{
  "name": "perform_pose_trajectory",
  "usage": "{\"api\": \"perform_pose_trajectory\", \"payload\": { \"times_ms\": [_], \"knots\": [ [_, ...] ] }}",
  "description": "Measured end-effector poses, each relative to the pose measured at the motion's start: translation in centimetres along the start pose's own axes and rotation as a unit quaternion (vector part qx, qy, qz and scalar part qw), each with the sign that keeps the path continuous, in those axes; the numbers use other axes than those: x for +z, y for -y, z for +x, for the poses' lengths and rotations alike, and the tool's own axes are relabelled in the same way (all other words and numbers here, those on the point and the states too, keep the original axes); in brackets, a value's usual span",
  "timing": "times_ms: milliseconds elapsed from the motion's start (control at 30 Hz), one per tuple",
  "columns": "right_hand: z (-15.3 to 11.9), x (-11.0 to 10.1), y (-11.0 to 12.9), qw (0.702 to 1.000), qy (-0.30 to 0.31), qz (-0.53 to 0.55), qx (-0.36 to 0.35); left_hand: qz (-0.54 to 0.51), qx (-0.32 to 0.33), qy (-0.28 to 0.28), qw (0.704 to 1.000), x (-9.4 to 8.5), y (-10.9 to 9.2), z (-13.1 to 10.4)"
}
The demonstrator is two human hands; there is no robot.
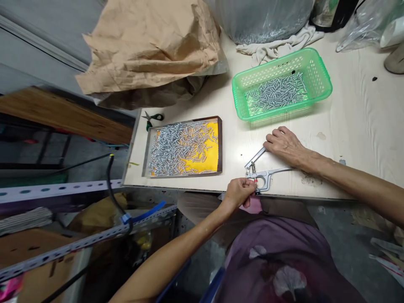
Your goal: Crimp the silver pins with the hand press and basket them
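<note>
Pliers (pixel 267 178) crosswise; 2 handles (pixel 278 170) pt R; R hand (pixel 284 145) on upper.

Red bit (pixel 256 181) by left hand (pixel 238 192): too small to identify. Top edge cuts off brown paper (pixel 151 46), plastic bag (pixel 265 19).

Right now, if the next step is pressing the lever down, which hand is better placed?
Probably the right hand: it is at the raised end of the lever, while the left hand is at the near end of the grey tool.
</note>
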State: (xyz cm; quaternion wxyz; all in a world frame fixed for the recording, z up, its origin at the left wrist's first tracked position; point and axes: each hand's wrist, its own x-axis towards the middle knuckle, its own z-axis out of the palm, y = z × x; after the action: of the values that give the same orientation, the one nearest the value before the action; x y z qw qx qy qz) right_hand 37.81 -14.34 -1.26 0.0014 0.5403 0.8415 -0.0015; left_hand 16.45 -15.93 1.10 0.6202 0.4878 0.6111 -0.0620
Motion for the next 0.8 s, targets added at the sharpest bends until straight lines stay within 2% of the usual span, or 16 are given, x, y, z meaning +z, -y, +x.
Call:
{"api": "perform_pose_trajectory", "payload": {
  "times_ms": [267,400,567,667,800],
  "knots": [
    [-0.4,0.1,0.1,1.0,-0.01,-0.005,0.002,-0.003,-0.022,0.009,1.0,0.2,-0.7,-0.2],
    [-0.9,-0.3,-0.3,0.999,-0.014,0.044,0.012,-0.016,-0.019,0.009,1.0,0.2,-0.7,-0.2],
    [-2.8,-1.5,-1.0,0.989,0.02,0.146,-0.035,-0.026,-0.025,0.014,0.999,0.2,-0.5,-0.2],
    [-4.2,-1.7,-0.9,0.985,0.032,0.164,-0.051,-0.024,-0.027,0.013,0.999,0.3,-0.6,-0.1],
    [-6.0,-1.6,-0.2,0.982,0.019,0.18,-0.05,-0.015,-0.013,0.019,1.0,0.1,-0.1,0.3]
  ]
}}
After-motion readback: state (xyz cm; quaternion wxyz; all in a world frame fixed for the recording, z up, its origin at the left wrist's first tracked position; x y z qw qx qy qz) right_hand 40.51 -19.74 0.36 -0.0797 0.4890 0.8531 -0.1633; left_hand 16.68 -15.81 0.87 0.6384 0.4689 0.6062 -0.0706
